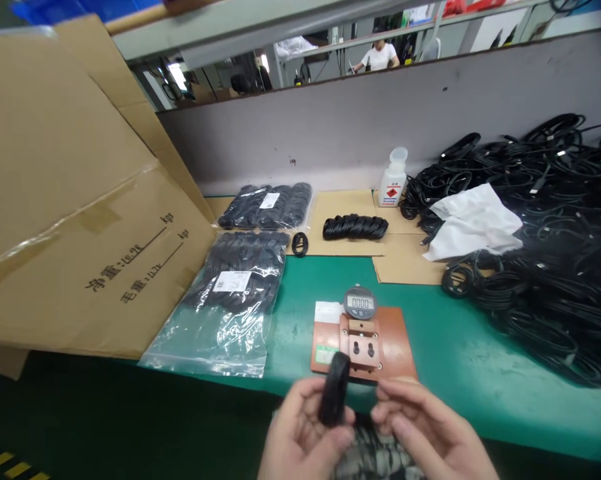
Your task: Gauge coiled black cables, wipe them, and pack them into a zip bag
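Observation:
My left hand [300,433] is closed around a small black ring-shaped part [334,390], held upright at the table's near edge. My right hand [430,430] is beside it with fingers curled toward the part; its fingertips come close to it, and whether they touch is unclear. Just beyond the hands sits a brown gauge fixture [395,343] with a round digital indicator [359,303] that reads zeros.
A large cardboard box [70,220] lies on the left. Clear bags of black parts [230,293] [268,205] lie beside it. A row of black rings [354,227] rests on cardboard [405,263]. A white bottle [393,180], white cloth [473,223] and a heap of black cables [555,253] fill the right.

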